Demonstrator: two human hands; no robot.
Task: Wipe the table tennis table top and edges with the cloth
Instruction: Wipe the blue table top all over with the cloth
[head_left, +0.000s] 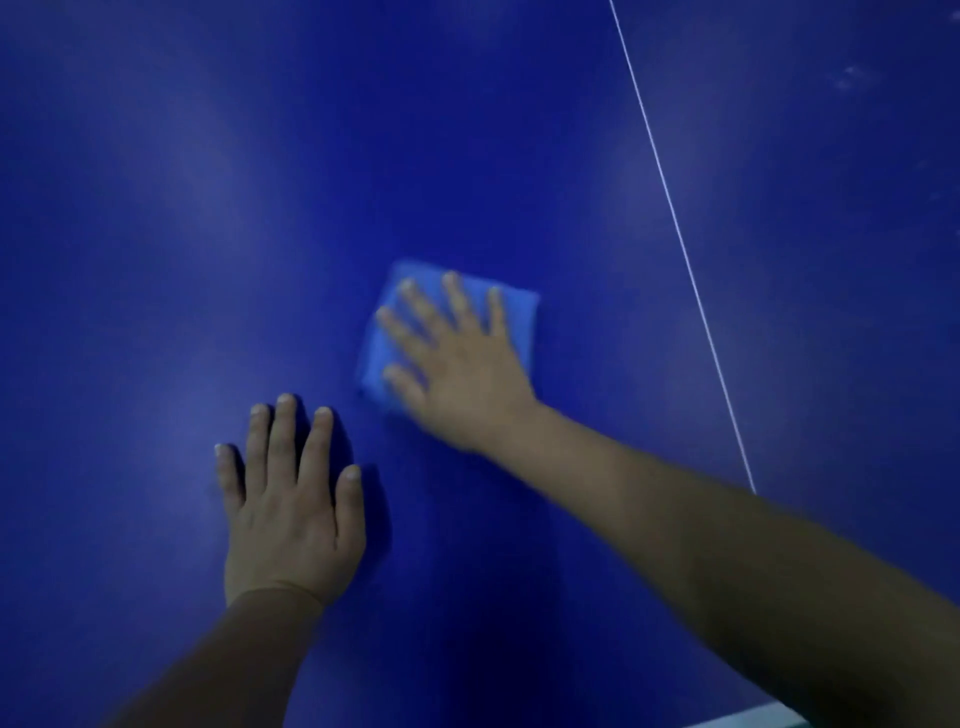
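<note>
The dark blue table tennis table top (182, 208) fills the head view. A folded light blue cloth (519, 317) lies flat on it near the middle. My right hand (457, 364) presses down on the cloth with straight, spread fingers and looks motion-blurred. My left hand (293, 514) rests flat on the bare table to the lower left of the cloth, fingers straight and close together, holding nothing.
A thin white centre line (680, 244) runs diagonally across the table right of the cloth. A pale strip of the table's near edge (753, 717) shows at the bottom right. Faint smudges (852, 78) mark the surface at upper right.
</note>
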